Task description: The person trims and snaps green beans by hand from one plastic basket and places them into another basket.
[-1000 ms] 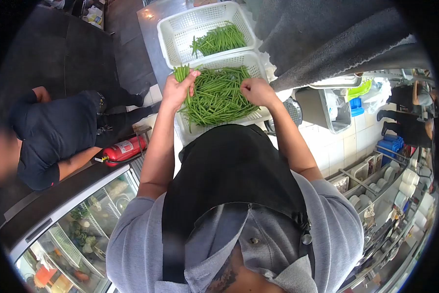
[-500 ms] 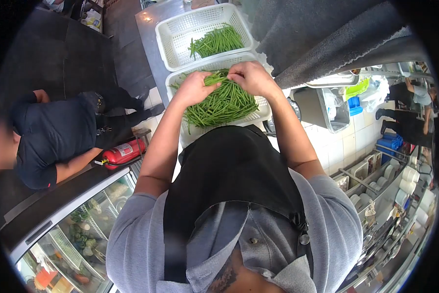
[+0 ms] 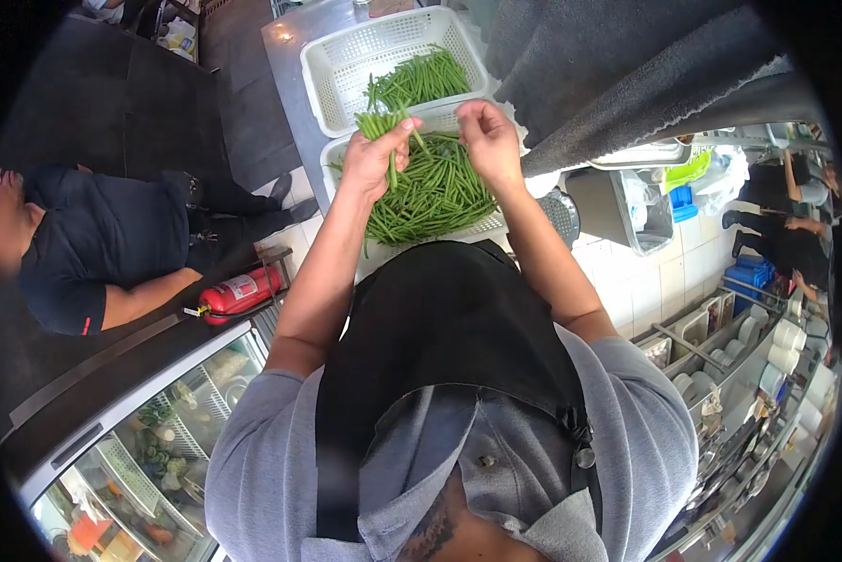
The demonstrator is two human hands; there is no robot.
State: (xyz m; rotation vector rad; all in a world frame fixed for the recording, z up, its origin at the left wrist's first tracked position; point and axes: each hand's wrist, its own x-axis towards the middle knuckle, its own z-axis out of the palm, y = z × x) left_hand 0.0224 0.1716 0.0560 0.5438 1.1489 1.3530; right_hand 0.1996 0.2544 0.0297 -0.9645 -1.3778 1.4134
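My left hand (image 3: 372, 164) is closed round a bunch of green beans (image 3: 380, 125), whose ends stick out past the thumb on the far side. Below it, a large heap of loose green beans (image 3: 430, 197) fills the nearer white perforated basket (image 3: 331, 153). Over that basket's right side is my right hand (image 3: 489, 145), raised, with thumb and fingers curled together in a pinch. Anything between those fingertips is too small to make out. A smaller pile of green beans (image 3: 426, 77) lies in the right part of the farther white basket (image 3: 332, 82).
The baskets stand on a metal table (image 3: 285, 61). Dark cloth (image 3: 618, 75) hangs at the right, near a grey bin (image 3: 627, 211). To the left, a person in dark clothes (image 3: 112, 234) is near a red fire extinguisher (image 3: 238, 292) and a glass-topped fridge (image 3: 159, 421).
My hands have moved apart. The left has lifted a bunch of beans up and toward the far basket, while the right has shifted slightly right. The person at left has moved a little.
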